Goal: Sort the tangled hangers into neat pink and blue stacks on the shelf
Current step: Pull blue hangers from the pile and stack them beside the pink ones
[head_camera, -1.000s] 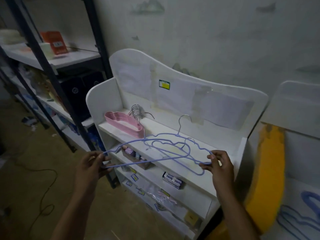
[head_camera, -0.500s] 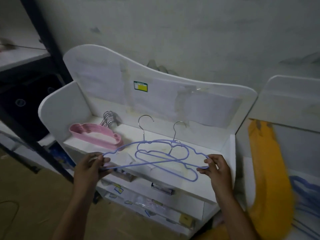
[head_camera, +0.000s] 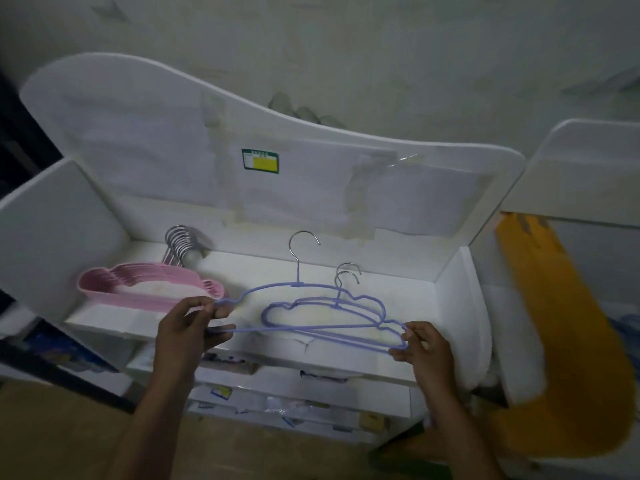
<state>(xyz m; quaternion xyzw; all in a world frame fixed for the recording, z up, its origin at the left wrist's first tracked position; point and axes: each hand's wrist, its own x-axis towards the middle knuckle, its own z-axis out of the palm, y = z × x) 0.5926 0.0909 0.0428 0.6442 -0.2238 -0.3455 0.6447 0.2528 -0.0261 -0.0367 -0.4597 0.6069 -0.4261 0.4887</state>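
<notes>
I hold a blue hanger level over the white shelf. My left hand pinches its left end and my right hand pinches its right end. Beneath it, a small stack of blue hangers lies on the right half of the shelf, hooks pointing to the back. A neat stack of pink hangers lies on the left half, its metal hooks bunched at the rear.
The shelf has a tall white back panel with a green and yellow sticker and white side walls. Lower shelves hold small packets. A yellow object leans at the right. A second white unit stands to the right.
The view has moved closer to the shelf. The held blue hanger has come in over the shelf, above the blue stack. Both hands keep their grip on its ends.
</notes>
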